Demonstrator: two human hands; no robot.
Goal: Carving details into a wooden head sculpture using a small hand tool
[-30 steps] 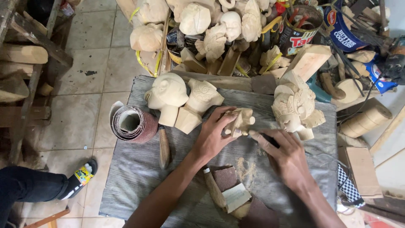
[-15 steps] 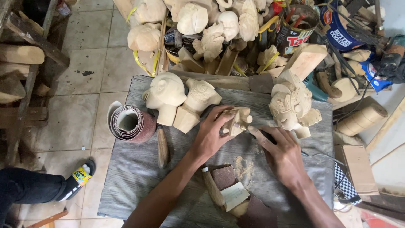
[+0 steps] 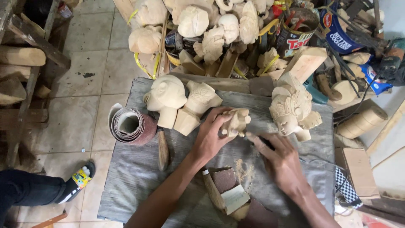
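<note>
Here we are in the fine-shaping step, by our reading: our left hand is closed around a small pale wooden carving, holding it just above the grey bench, while our right hand is shut on a thin dark tool whose tip meets the carving's lower edge. A little heap of sawdust lies on the bench just below the carving. We judge that the next move calls for a steady hold and short, light strokes, with the piece turned to bring up an unworked face. Left of the carving stand a smooth wooden head and a patterned wooden bust, touching each other; further left lies a roll of sandpaper. Right of the carving rests a larger ornate carved head. Below it lie folded sandpaper scraps. Above the carving, beyond the bench edge, a round tin with a red and dark label holds tools, and right of that sits a blue packet with white lettering.
</note>
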